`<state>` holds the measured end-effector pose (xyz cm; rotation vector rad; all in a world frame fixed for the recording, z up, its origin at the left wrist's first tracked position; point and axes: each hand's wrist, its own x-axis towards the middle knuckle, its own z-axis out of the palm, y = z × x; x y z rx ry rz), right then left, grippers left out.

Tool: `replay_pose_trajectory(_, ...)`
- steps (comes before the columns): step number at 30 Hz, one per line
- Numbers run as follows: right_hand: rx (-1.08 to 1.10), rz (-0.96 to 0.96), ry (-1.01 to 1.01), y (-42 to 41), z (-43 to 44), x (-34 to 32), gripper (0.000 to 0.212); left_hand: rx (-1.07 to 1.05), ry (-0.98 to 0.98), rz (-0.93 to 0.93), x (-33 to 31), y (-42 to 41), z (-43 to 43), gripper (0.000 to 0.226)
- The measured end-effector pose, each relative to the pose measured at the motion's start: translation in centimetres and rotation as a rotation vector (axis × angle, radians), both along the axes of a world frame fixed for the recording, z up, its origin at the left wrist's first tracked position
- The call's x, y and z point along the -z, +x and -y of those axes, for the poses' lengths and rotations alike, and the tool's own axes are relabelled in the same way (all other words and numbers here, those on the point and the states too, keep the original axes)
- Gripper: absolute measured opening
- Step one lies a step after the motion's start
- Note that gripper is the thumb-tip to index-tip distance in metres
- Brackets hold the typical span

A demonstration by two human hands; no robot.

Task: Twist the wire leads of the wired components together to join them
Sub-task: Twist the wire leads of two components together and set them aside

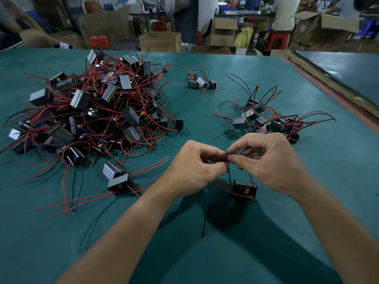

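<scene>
**Leads pinched between both hands**

Spread underneath, a matte teal counter [205, 111], smooth and faintly felt-like.

Small and boxy, the wired component [245, 188]: black frame, a yellow spot on its front, thin red and black insulated leads [229, 177] curving up from it. Placed at the near middle of the counter, just below and between the hands; resting or hanging just clear, cannot tell.

Curled over the leads from one side, the left hand [194, 167], fingers [217, 167] and thumb closed in a pinch on them. Pinching from the other side, the right hand [266, 162], forefinger and thumb tip to tip with the left ones, remaining fingers arched loosely above. Wire ends hidden inside the grip.

Trailing toward the near edge, one loose black wire [204, 226].

Heaped on the left, a large pile [92, 111] of grey-and-black blocks tangled in red wire. Just beside the left wrist, a pair of blocks [119, 179] touching each other. On the right, a smaller cluster [266, 119]; farther back, a little group [200, 82]. Beyond the far edge, open cardboard boxes [160, 41].
</scene>
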<state>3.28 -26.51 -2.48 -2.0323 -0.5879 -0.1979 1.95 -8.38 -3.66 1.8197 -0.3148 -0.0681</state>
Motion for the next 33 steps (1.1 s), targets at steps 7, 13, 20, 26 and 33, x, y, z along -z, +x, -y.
replay_pose_trajectory(7, 0.007, -0.006, -0.022, -0.31, -0.11, -0.11, 0.016, 0.024, -0.024, 0.035, 0.19, 0.22, -0.21, 0.016)
replay_pose_trajectory(13, 0.014, 0.003, -0.039, -0.25, -0.10, -0.03, 0.012, 0.017, -0.029, 0.053, 0.23, 0.19, -0.34, 0.009)
replay_pose_trajectory(20, 0.014, -0.007, -0.084, -0.11, 0.07, -0.06, 0.020, -0.007, -0.001, 0.068, 0.32, 0.19, -0.39, 0.020)
replay_pose_trajectory(26, 0.025, 0.016, -0.112, -0.14, 0.07, -0.05, 0.015, 0.007, 0.023, 0.051, 0.51, 0.32, -0.47, 0.007)
replay_pose_trajectory(33, 0.045, 0.039, -0.115, -0.22, -0.13, -0.02, 0.013, -0.015, 0.026, -0.057, 0.67, 0.46, -0.47, 0.012)
